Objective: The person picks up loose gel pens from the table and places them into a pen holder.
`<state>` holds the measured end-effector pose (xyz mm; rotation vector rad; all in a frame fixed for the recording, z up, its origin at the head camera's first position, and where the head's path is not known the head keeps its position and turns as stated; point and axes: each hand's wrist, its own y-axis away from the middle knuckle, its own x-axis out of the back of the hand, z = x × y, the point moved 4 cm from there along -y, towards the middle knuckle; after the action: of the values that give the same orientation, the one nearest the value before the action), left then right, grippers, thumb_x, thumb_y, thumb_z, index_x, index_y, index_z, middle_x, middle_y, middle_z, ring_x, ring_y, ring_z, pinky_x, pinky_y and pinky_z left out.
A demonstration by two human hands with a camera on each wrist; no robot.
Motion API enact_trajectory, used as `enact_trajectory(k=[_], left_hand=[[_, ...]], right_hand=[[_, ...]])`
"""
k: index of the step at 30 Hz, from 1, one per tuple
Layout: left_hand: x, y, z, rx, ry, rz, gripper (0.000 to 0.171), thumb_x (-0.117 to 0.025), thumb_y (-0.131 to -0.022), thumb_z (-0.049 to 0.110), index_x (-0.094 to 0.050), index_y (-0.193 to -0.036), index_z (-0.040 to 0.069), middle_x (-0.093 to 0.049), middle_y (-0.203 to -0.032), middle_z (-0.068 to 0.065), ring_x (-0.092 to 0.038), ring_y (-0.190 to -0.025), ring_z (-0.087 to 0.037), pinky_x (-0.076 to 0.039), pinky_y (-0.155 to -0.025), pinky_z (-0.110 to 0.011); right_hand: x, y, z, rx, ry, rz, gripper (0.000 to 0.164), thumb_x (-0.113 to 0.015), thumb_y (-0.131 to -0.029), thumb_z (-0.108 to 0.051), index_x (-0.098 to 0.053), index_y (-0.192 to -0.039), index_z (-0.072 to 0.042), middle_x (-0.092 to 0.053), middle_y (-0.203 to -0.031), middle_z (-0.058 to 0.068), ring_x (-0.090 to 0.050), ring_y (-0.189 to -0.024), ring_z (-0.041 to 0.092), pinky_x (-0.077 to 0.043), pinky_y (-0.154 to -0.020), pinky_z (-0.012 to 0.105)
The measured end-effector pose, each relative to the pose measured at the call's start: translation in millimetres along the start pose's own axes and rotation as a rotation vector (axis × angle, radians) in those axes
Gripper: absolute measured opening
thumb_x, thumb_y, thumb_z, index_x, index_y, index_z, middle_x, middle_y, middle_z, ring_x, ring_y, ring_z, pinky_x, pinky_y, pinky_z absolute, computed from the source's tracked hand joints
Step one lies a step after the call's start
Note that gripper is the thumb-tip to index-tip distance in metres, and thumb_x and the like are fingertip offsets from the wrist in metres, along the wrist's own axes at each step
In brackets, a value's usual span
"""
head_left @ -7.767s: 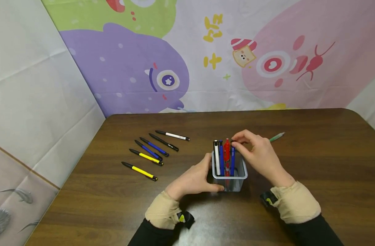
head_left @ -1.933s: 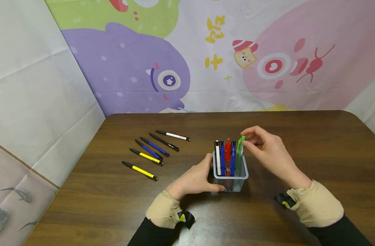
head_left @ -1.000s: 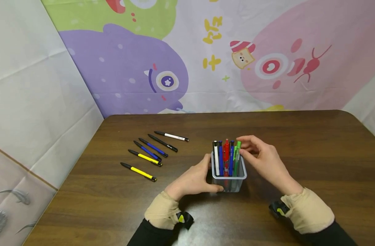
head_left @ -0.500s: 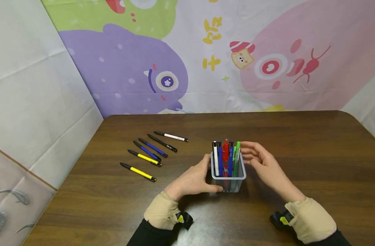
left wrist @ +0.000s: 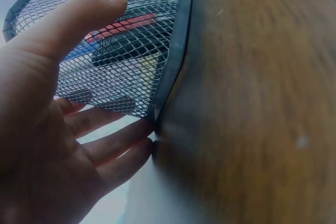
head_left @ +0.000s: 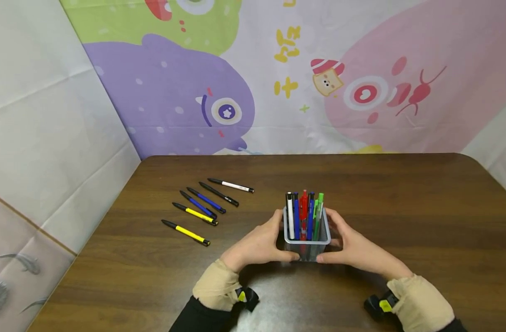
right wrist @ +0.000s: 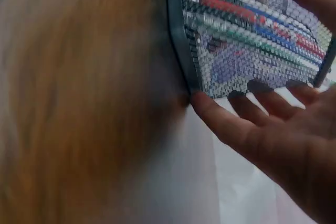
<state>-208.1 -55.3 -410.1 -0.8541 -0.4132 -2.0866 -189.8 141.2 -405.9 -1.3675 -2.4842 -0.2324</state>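
A silver-grey wire mesh pen holder [head_left: 324, 237] stands on the table, gripped from both sides. My left hand [head_left: 254, 243] holds its left side, with the thumb across the near face and the fingers round the side and back. On the right side my right hand [head_left: 354, 248] holds it the same way, its thumb low on the near face. Upright inside are a white pen [head_left: 290, 216], a red pen [head_left: 304, 207], blue pens [head_left: 311, 216] and green pens [head_left: 319, 214]. In the left wrist view the mesh [left wrist: 121, 77] shows pens through it. Fingertips [right wrist: 202, 100] reach the base in the right wrist view.
Left of the holder, several pens lie slanted in a loose row on the brown table [head_left: 402, 193]: two yellow pens [head_left: 188, 233], two blue pens [head_left: 207, 199], a black pen [head_left: 218, 193] and a white pen [head_left: 232, 185]. A cartoon-printed cloth [head_left: 277, 129] hangs behind.
The green pen that lay on the table at right now stands in the holder. My right hand has let go of it and moved down to grip the holder's right side. My left hand stays put.
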Motion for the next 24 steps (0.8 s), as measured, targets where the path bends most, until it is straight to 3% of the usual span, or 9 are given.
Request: enact_trajectory(k=[7, 16, 24], left_hand=[[0.0, -2.2, 2.0, -0.029, 0.006, 0.001, 0.086, -0.074, -0.07, 0.041, -0.023, -0.134, 0.015, -0.054, -0.121, -0.003, -0.046, -0.111, -0.007, -0.038, -0.094, -0.031], [1.5, -4.5, 8.8, -0.089, 0.018, -0.011, 0.081, -0.075, -0.071, 0.036, -0.025, -0.13, 0.01, -0.052, -0.119, -0.005, -0.046, -0.111, -0.007, -0.036, -0.096, -0.028], [9.4, 5.1, 5.6, -0.043, 0.027, -0.023, 0.09, -0.078, -0.069, 0.031, -0.019, -0.134, 0.009, -0.046, -0.128, -0.009, -0.044, -0.117, -0.013, -0.034, -0.099, -0.031]], right_hand=[[-1.3, -2.9, -0.4, -0.006, -0.04, 0.034, 0.088, -0.073, -0.074, -0.015, -0.016, -0.141, -0.016, -0.028, -0.138, 0.017, -0.039, -0.119, 0.037, -0.05, -0.077, 0.032], [-0.6, -1.9, -1.2, 0.021, -0.035, 0.055, 0.086, -0.074, -0.073, -0.016, -0.02, -0.14, -0.011, -0.032, -0.135, 0.02, -0.042, -0.116, 0.036, -0.051, -0.076, 0.031], [-3.8, -4.4, -1.4, 0.039, -0.044, 0.047, 0.085, -0.074, -0.074, -0.016, -0.021, -0.139, -0.01, -0.032, -0.134, 0.021, -0.04, -0.118, 0.038, -0.05, -0.077, 0.032]])
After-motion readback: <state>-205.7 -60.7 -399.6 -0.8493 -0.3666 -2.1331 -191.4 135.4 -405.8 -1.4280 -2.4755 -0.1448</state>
